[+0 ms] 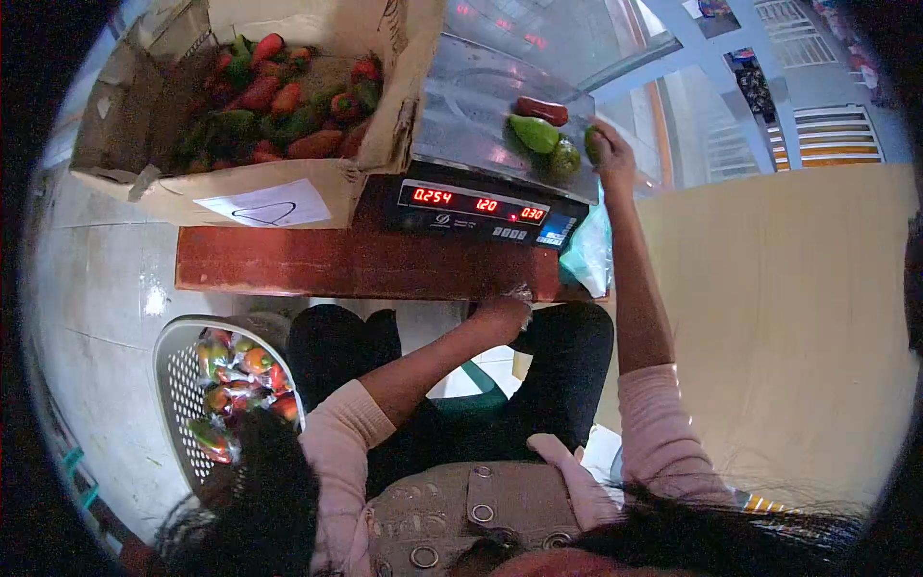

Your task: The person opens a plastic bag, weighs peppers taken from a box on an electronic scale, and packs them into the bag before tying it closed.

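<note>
My right hand (616, 160) is at the right edge of the weighing scale (471, 101), its fingers closed around a green pepper (592, 144). On the metal pan beside it lie a red pepper (541, 111), a light green pepper (535, 134) and a darker green one (564, 158). Red digits on the display (476, 202) read 0.254, 1.20 and 0.30. Below the table's front edge, my left hand (502, 318) is closed, with a bit of crumpled clear plastic (520, 291) showing at its fingers.
A cardboard box (279, 197) of red and green peppers stands left of the scale on the red-brown table (317, 264). A pale basket (173, 385) on the floor holds bagged peppers. Thin greenish plastic bags (588, 255) hang at the table's right corner, beside a beige panel (769, 317).
</note>
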